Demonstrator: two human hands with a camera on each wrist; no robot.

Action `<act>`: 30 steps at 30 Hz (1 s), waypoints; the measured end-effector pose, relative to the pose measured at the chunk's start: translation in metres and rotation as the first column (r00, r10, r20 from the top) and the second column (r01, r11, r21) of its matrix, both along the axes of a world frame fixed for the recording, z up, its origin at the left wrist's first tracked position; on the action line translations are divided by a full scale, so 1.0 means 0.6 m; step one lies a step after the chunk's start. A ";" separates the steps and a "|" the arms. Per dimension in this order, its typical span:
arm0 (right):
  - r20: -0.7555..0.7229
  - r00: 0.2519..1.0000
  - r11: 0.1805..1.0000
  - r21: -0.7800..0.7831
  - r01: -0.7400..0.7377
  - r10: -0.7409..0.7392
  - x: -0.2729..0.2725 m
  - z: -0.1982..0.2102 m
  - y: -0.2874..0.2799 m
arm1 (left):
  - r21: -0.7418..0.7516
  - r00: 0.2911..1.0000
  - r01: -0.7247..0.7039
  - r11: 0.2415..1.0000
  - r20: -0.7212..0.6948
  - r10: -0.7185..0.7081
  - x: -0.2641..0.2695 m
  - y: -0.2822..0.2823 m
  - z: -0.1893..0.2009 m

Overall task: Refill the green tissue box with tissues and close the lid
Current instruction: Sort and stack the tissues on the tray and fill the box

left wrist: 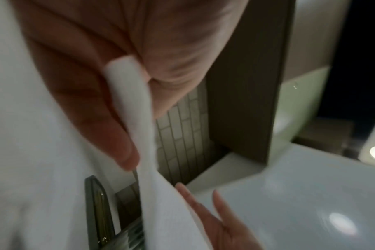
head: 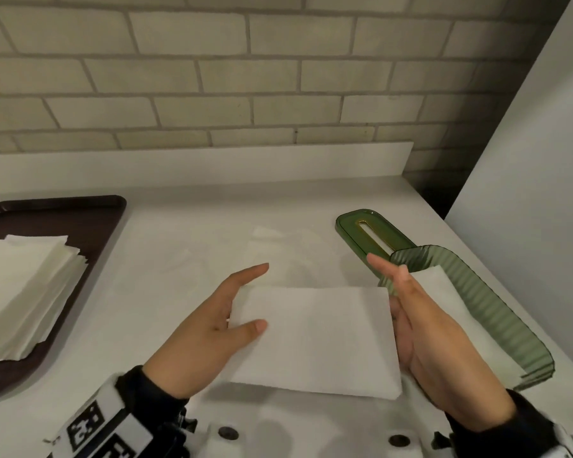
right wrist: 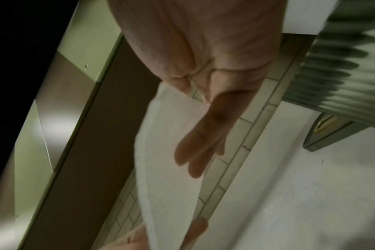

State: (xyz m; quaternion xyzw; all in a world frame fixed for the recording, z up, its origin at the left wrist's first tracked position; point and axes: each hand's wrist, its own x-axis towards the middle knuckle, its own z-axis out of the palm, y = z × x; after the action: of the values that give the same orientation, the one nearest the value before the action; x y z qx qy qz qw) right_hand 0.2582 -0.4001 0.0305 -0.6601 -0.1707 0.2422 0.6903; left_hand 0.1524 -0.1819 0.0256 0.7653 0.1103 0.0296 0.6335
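I hold a folded stack of white tissues (head: 315, 338) above the counter's front edge, between both hands. My left hand (head: 242, 295) pinches the stack's left edge, thumb on top and fingers beneath; the left wrist view shows this stack (left wrist: 139, 118) caught between thumb and fingers. My right hand (head: 391, 276) lies flat against the right edge with straight fingers (right wrist: 203, 143). The ribbed green tissue box (head: 497, 309) stands open just right of that hand, with a white tissue (head: 444, 292) inside. Its green lid (head: 371, 233), with a gold-rimmed slot, lies flat on the counter behind the box.
A dark brown tray (head: 106, 233) at the left carries a tall pile of white tissues (head: 24, 285). Loose thin sheets (head: 278, 246) lie on the white counter behind my hands. A brick wall runs along the back, and a white panel (head: 526, 193) closes off the right.
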 end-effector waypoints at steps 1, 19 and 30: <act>0.006 1.000 1.000 0.004 -0.013 0.013 0.001 0.000 -0.009 | 0.044 1.000 0.013 0.999 0.024 -0.014 0.010 -0.007 0.007; 0.541 0.814 0.771 -0.418 0.480 -0.213 0.021 -0.008 -0.186 | 0.722 0.939 0.106 0.684 0.154 -0.307 0.288 -0.179 0.062; 0.625 0.769 0.619 -0.659 0.427 0.135 0.031 -0.005 -0.201 | 0.866 0.874 0.358 0.350 -0.179 -0.451 0.340 -0.238 0.009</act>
State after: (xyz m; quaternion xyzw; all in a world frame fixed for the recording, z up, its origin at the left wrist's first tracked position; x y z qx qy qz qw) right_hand 0.2767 -0.5204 0.0273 -0.9425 -0.2086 -0.0011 0.2613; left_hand 0.3564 -0.3248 0.0312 0.9793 -0.1419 -0.0407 0.1387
